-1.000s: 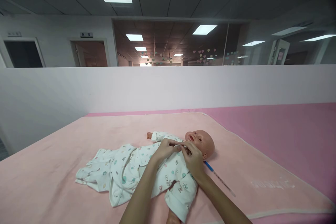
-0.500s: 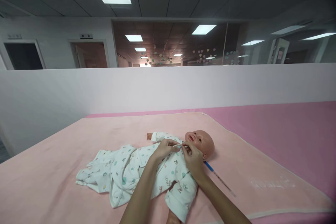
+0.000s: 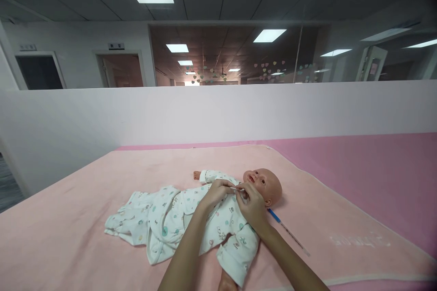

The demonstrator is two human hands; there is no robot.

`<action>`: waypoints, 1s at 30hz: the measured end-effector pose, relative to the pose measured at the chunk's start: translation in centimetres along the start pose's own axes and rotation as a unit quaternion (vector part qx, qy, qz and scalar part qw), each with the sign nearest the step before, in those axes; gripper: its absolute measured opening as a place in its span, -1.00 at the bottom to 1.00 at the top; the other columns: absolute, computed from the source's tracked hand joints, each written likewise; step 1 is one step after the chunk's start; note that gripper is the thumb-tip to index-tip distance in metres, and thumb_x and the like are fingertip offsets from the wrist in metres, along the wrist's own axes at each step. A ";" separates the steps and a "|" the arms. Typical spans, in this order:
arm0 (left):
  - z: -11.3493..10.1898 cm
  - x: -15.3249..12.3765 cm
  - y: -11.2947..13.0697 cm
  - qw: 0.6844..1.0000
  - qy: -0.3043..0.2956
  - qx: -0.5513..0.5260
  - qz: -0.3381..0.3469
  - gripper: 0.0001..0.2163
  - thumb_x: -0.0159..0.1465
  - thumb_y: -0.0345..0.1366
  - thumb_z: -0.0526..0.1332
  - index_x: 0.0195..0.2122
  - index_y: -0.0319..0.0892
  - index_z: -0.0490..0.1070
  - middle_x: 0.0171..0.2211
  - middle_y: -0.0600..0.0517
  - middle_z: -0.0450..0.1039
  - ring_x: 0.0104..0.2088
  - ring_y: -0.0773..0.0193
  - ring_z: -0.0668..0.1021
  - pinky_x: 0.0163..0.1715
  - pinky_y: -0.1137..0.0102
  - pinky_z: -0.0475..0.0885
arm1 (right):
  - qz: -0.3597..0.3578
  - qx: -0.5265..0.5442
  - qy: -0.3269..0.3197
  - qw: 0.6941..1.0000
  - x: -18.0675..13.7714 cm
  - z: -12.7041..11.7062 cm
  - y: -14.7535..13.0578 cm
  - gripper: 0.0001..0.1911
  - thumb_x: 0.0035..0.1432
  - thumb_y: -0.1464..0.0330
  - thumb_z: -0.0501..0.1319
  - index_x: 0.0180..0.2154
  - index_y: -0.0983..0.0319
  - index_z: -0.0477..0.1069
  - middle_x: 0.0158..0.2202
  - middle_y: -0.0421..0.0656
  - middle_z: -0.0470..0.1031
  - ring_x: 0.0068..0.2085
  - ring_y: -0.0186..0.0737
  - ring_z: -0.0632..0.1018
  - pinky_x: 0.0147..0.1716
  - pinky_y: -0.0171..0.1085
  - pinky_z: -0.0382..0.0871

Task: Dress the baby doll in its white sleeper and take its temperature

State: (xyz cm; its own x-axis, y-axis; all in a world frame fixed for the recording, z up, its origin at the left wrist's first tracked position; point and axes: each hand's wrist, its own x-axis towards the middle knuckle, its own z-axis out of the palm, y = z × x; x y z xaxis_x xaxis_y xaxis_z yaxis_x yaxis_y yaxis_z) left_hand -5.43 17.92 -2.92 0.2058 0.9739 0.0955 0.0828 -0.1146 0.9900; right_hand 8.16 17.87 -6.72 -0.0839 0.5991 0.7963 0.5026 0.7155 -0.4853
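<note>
Tan plastic baby doll [image 3: 268, 186] lies face-up on peach cloth sheet [image 3: 78, 195], well in from far edge. Long axis runs roughly along that edge, bald head toward right edge. White fabric garment [image 3: 167, 218], green-dotted, small-printed, rumples leftward. Left hand [image 3: 215, 194] and right hand [image 3: 252, 204] narrow, fingertips pinching garment near neck.

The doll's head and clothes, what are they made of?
The doll's bald head looks like vinyl or another plastic: smooth, with a faint sheen. The clothes seem to be fabric, perhaps cotton: matte, printed, lying in soft folds.
</note>
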 end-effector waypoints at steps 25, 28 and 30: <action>-2.3 -2.1 0.2 1.000 -0.021 -0.011 0.001 -0.76 0.07 -0.27 0.16 -0.22 -0.19 0.38 -0.22 -0.01 0.42 -0.20 0.29 0.43 -0.18 0.40 0.29 | -0.022 -0.060 0.010 0.998 -0.2 0.0 0.0 -0.84 0.11 0.39 0.02 -0.32 0.23 0.35 -0.39 -0.15 0.43 -0.40 -0.28 0.44 -0.40 -0.33 0.32; -4.2 -3.6 -0.2 0.999 -0.033 -0.010 0.004 -0.70 0.04 -0.24 0.23 -0.19 -0.21 0.38 -0.13 -0.07 0.40 -0.11 0.24 0.42 -0.08 0.36 0.29 | -0.099 -0.066 -0.020 0.993 -0.1 0.1 -0.9 -0.81 0.11 0.42 0.02 -0.27 0.20 0.38 -0.31 -0.13 0.48 -0.25 -0.22 0.47 -0.28 -0.30 0.34; -4.7 -4.4 -0.4 0.999 -0.029 0.017 0.018 -0.67 0.02 -0.22 0.26 -0.18 -0.22 0.40 -0.14 -0.09 0.42 -0.10 0.21 0.42 -0.06 0.33 0.29 | -0.144 -0.064 -0.063 0.985 0.1 0.4 -1.7 -0.77 0.11 0.42 0.02 -0.22 0.18 0.38 -0.25 -0.11 0.48 -0.23 -0.21 0.47 -0.26 -0.27 0.34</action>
State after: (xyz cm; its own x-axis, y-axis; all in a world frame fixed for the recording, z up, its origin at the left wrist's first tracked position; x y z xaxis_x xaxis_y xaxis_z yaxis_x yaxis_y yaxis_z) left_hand -10.99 14.59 -3.21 0.2650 0.9563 0.1235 0.1070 -0.1564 0.9819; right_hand 6.99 16.87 -5.95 -0.3414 0.4228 0.8395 0.5459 0.8162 -0.1891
